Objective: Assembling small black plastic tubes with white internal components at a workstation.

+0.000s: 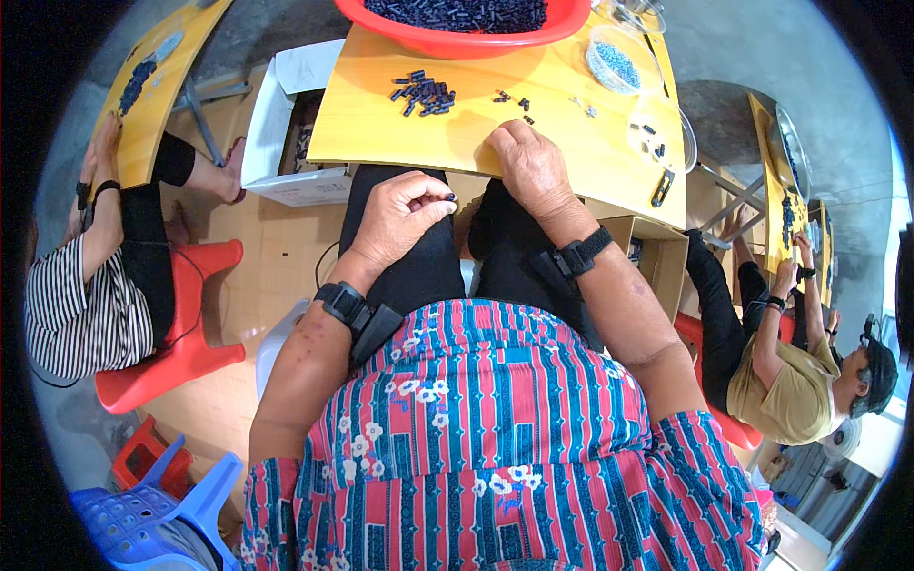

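Observation:
My left hand (400, 221) is closed above my lap, just off the table's near edge. Between thumb and forefinger it pinches a small black cylindrical piece (450, 197), one end showing. My right hand (531, 167) rests at the front edge of the yellow table (362, 133), its fingers curled under and pressed together; whatever they hold is hidden. Just beyond its knuckles lie a few small black pieces (524, 104). A loose pile of black cylindrical pieces (424, 95) lies farther left on the tabletop.
A red basin (457, 42) heaped with dark pieces stands at the far edge. Right of it are a clear tub of small blue parts (614, 67) and a black tool (663, 188). An open white carton (290, 124) stands left. People work at tables on both sides.

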